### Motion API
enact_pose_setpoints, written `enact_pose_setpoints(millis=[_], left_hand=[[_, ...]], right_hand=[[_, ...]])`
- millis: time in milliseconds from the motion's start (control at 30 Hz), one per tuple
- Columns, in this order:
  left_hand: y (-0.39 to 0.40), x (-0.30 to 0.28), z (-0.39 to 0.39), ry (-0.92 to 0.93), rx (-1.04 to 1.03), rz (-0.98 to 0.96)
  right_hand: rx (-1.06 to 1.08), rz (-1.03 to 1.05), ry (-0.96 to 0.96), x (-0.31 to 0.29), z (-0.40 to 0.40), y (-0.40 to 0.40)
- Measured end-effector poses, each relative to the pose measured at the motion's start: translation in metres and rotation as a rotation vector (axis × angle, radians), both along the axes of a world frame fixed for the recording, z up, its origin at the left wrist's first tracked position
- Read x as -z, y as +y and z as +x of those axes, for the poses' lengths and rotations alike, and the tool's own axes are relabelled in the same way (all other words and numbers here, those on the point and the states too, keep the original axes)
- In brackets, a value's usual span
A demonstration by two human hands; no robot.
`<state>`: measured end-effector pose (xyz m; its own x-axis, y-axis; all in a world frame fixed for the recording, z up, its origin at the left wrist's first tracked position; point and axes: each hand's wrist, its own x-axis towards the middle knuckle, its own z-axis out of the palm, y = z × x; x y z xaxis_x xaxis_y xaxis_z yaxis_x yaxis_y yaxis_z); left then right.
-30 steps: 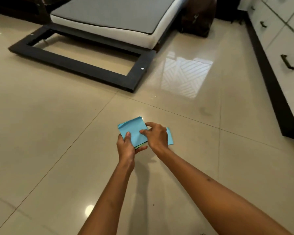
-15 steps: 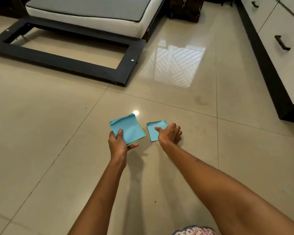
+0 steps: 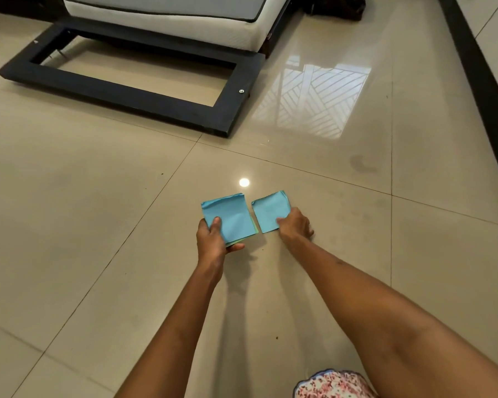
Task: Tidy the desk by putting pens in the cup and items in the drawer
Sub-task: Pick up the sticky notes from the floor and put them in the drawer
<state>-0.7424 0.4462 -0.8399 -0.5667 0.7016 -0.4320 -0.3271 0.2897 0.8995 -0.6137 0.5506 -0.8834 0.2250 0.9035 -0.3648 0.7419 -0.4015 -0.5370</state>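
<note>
A: Watching centre frame: left hand (image 3: pixel 212 236) is gripping a blue paper stack (image 3: pixel 229 218); right hand (image 3: pixel 294 224) is pinching a second stack (image 3: pixel 270 211) lying on the floor (image 3: pixel 98 225).

B: I'm thinking loose sheets are risking sliding apart.

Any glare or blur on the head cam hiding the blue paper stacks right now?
Head view: the small bright ceiling-light spot lies on the tile just beyond both stacks, not over them; the big window reflection sits farther off to the right. The left-hand stack and the right-hand stack look sharp. Soft arm shadows fall toward the camera. Wide-angle bending shows at the edges.
</note>
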Motion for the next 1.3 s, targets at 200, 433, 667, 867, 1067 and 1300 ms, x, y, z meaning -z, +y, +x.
enact_pose_setpoints(millis=[200,433,667,867,1067,1300], left_hand=[[-0.007,0.01,0.004,-0.022,-0.056,-0.044],[-0.014,0.011,0.014,-0.054,-0.085,-0.036],[-0.016,0.005,0.012,-0.068,-0.109,0.048],[-0.019,0.004,0.012,-0.036,-0.067,0.064],[-0.023,0.004,0.012,0.026,-0.07,0.061],[-0.028,-0.003,0.011,-0.037,-0.05,0.088]], right_hand=[[0.306,0.108,0.744,-0.002,0.007,-0.006],[-0.011,-0.083,1.016,-0.032,-0.003,-0.031],[-0.175,-0.124,0.839,-0.038,-0.013,-0.048],[-0.16,-0.135,0.845,-0.041,-0.021,-0.059],[-0.176,-0.133,0.806,-0.046,-0.023,-0.065],[-0.2,0.103,0.439,-0.05,-0.019,-0.057]])
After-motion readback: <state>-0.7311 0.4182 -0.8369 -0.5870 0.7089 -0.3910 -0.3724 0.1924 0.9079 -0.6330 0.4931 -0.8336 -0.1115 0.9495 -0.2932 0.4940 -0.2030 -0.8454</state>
